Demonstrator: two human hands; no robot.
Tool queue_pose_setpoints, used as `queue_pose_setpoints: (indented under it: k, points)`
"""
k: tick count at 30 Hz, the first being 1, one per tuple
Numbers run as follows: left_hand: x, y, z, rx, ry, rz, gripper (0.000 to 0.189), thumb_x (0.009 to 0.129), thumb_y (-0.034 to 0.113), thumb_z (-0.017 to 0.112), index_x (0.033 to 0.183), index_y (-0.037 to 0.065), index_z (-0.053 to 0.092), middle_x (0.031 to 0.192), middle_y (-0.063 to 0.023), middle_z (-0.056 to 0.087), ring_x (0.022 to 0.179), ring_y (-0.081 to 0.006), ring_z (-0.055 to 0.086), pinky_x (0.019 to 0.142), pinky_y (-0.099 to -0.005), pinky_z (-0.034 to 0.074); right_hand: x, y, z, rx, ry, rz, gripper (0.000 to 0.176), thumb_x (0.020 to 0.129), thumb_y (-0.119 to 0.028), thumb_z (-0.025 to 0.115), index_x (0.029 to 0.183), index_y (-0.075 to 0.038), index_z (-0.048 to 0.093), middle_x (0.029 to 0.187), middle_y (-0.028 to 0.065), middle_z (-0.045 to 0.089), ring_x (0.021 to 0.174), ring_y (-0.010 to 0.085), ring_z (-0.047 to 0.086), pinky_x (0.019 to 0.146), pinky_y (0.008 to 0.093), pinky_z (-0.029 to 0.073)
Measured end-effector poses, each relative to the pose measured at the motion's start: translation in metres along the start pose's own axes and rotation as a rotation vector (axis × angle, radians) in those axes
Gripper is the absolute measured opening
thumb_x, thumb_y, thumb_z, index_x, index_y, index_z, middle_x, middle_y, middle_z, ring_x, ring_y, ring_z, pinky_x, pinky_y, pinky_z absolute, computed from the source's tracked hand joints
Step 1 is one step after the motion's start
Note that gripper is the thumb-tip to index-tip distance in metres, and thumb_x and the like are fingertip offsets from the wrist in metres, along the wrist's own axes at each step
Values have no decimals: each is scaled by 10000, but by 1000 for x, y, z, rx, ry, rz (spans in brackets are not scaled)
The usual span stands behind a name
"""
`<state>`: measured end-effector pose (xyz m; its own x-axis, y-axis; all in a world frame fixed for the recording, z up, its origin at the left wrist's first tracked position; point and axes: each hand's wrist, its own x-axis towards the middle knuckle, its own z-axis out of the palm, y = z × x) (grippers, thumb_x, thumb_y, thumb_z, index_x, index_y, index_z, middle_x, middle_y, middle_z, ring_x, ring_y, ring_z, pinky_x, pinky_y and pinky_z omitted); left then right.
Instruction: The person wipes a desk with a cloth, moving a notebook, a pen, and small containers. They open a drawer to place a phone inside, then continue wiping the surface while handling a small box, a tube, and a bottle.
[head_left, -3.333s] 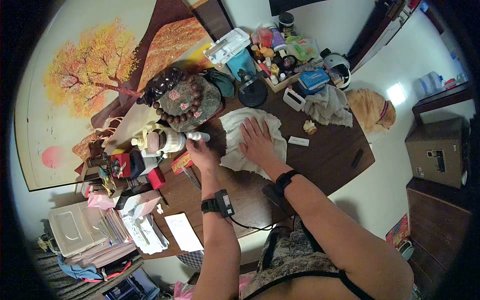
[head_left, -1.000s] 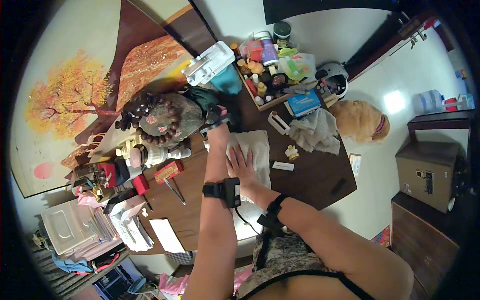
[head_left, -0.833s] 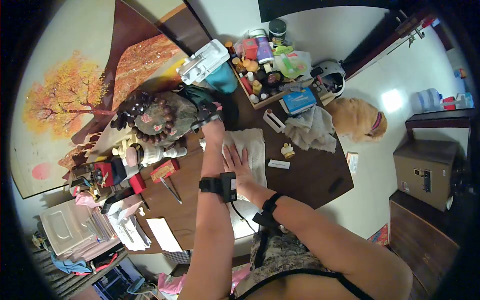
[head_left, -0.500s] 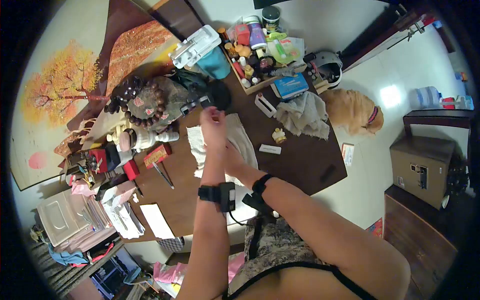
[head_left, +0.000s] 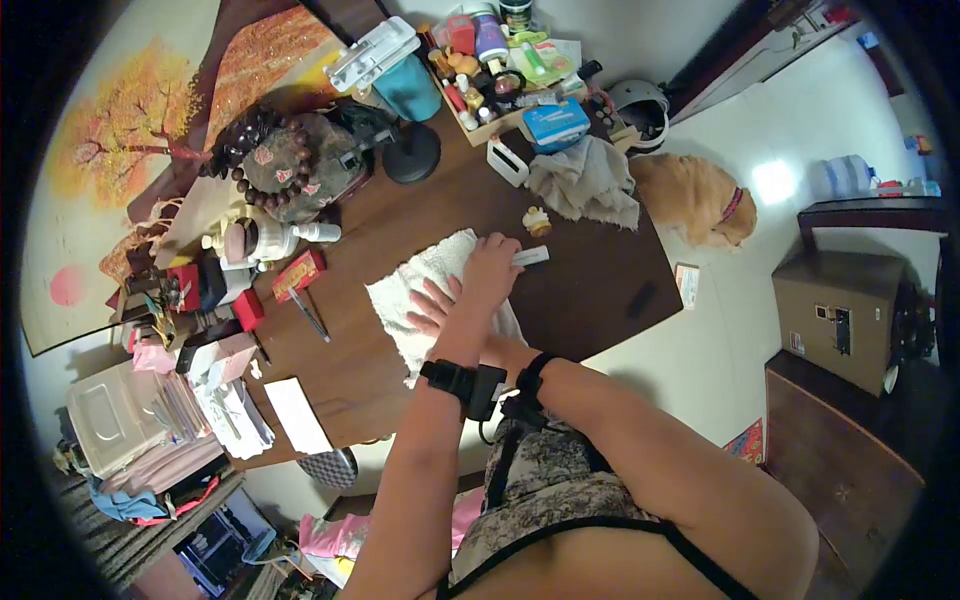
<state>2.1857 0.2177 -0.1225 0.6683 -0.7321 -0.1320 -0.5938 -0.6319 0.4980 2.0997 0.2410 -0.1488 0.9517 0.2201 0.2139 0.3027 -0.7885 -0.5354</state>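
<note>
A white cloth [head_left: 410, 285] lies rumpled on the dark brown table. My forearms cross above its near edge. My left hand [head_left: 488, 272] rests over the cloth's right part, its fingertips beside a small white box [head_left: 531, 256]; how far its fingers are closed is unclear. Below and left of it, my right hand [head_left: 434, 307] lies on the cloth with its fingers spread, partly covered by my left wrist. A small yellow-and-white figurine [head_left: 537, 221] stands just beyond the white box.
At the back are a crate of bottles [head_left: 482, 132], a blue packet [head_left: 556, 125], a grey cloth [head_left: 585, 182] and a round black stand [head_left: 411, 153]. A beaded stone [head_left: 310, 185], pen [head_left: 310, 315] and white paper [head_left: 297, 415] are left. A dog [head_left: 690, 200] lies beyond the table.
My left hand has moved right and toward me from the cloth's far edge. My right hand's spread fingers now show on the cloth. The camera view has shifted a little.
</note>
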Motion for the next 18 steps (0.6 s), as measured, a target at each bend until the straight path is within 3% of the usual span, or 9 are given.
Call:
queue_pose_setpoints:
  k: [2, 7, 13, 16, 18]
  points:
    - [-9, -5, 9, -18, 58, 27, 338, 715, 157, 768, 1014, 104, 617, 1014, -94, 571, 988, -328, 548, 846, -428, 478, -21, -13, 6, 54, -12, 14, 570, 890, -455, 477, 1389, -180, 450, 1503, 47, 348, 1424, 289, 225, 1126, 590, 121]
    - [-48, -1, -4, -90, 184, -138, 316, 723, 176, 764, 996, 102, 624, 997, -99, 601, 961, -328, 576, 825, -417, 485, -47, -25, 32, 188, -55, 54, 544, 883, -430, 508, 1368, -187, 469, 1479, 27, 387, 1406, 287, 263, 1109, 596, 161]
    - [-110, -31, -10, -45, 355, -301, 309, 747, 210, 743, 994, 64, 628, 969, -124, 634, 944, -320, 595, 848, -424, 470, -75, -21, -27, -319, -326, 58, 456, 896, -359, 510, 1309, -166, 533, 1446, 10, 426, 1399, 228, 296, 1130, 537, 188]
    - [-137, -48, -9, -40, 402, -410, 316, 749, 221, 741, 1003, 73, 626, 970, -121, 636, 949, -317, 591, 852, -422, 471, -89, 3, -32, -300, -64, 136, 465, 904, -341, 504, 1338, -172, 510, 1451, 20, 420, 1399, 233, 294, 1123, 554, 192]
    - [-152, -56, -9, -26, 385, -497, 326, 757, 252, 748, 1002, 77, 623, 970, -114, 639, 955, -312, 585, 850, -422, 471, -92, 17, -40, -362, -18, 190, 479, 908, -337, 500, 1357, -169, 491, 1464, 25, 406, 1398, 235, 295, 1117, 560, 196]
